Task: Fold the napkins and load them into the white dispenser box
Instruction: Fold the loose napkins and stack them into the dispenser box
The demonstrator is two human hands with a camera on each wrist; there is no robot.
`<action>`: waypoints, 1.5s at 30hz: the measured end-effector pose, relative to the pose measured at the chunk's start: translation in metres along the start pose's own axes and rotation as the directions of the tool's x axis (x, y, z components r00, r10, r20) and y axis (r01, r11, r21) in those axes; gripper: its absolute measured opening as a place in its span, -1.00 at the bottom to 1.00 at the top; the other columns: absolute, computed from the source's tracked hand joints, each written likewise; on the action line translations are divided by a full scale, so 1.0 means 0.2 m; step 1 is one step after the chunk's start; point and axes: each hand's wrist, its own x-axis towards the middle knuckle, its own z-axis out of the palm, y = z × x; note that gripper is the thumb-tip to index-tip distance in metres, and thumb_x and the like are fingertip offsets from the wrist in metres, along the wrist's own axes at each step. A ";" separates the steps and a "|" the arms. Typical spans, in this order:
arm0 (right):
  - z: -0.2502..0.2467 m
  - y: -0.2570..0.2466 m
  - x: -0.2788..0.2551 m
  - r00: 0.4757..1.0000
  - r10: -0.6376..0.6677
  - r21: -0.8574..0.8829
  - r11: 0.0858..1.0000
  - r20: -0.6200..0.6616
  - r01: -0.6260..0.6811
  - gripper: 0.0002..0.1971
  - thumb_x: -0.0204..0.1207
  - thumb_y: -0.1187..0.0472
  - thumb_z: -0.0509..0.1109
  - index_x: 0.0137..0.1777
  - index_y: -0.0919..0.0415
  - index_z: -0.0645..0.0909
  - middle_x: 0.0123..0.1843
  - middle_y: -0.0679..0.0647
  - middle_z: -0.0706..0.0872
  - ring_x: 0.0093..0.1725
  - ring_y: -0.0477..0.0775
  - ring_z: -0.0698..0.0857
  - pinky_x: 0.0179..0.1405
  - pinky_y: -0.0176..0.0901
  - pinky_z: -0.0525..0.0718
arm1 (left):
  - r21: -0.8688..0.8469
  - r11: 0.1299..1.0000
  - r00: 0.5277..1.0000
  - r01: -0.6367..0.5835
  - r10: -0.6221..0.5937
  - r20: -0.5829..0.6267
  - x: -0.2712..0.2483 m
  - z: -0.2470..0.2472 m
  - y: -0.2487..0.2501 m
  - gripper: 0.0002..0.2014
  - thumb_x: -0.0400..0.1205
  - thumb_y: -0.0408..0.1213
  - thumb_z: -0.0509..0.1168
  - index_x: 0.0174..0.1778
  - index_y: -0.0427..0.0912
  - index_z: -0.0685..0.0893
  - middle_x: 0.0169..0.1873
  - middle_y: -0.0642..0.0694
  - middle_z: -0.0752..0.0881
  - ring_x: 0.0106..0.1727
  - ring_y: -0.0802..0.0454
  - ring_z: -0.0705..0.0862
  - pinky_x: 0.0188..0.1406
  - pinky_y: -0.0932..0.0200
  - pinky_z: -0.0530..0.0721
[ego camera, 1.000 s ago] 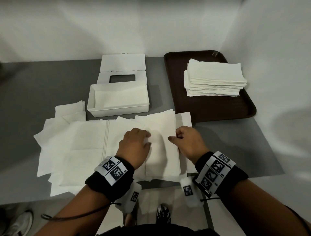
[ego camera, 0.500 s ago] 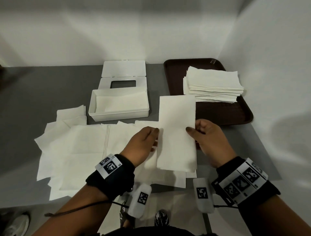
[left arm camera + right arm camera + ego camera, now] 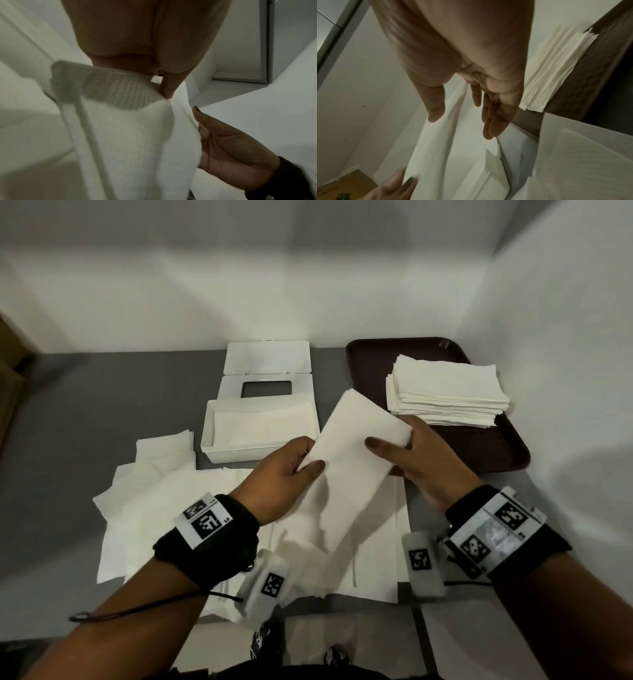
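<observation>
A folded white napkin [image 3: 346,470] hangs tilted above the table, held between both hands. My left hand [image 3: 310,455] pinches its left edge, thumb on top [image 3: 166,92]. My right hand [image 3: 390,441] grips its right edge, with the thumb [image 3: 436,108] above and the fingers [image 3: 491,121] beneath. Just behind the left hand stands the white dispenser box [image 3: 209,440], open, with folded napkins lying inside. Its lid [image 3: 267,364] lies flipped back behind it. Several unfolded napkins [image 3: 164,508] are spread on the grey table under my hands.
A brown tray [image 3: 496,453] at the right carries a tall stack of napkins [image 3: 445,395], close to my right hand. White walls close off the back and the right side. Bare grey table [image 3: 85,412] lies to the left of the box.
The folded napkin was lifted off the spread napkins by both hands. It has since turned slantwise in the air, and both hands have moved farther from me, toward the box and the tray.
</observation>
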 end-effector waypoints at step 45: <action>0.60 0.01 0.60 0.985 0.079 -0.103 0.990 -0.155 -0.095 -0.92 0.50 0.42 0.47 -0.02 0.33 0.68 -0.03 0.31 0.79 -0.03 0.29 0.81 -0.10 0.16 0.82 | -0.022 0.950 0.860 0.310 -0.291 -0.419 0.21 -0.79 -0.53 -0.83 0.57 -0.33 0.40 0.07 -0.21 0.69 -0.13 -0.13 0.73 -0.04 -0.15 0.76 0.01 -0.11 0.79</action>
